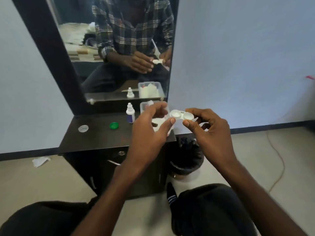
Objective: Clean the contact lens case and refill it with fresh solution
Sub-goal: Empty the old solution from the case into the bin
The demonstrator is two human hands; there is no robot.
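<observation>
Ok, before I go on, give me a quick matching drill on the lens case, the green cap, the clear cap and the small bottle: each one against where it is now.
Things:
1. lens case
2. green cap
3. clear cap
4. small bottle

Places:
A. upright on the dark table, just left of the left hand
B. lying on the table, nearest its left end
C. held up between both hands, wells uncovered
D. lying on the table, between the other cap and the bottle

Pairs: 1-C, 2-D, 3-B, 4-A. The right hand pinches the case's right end.
</observation>
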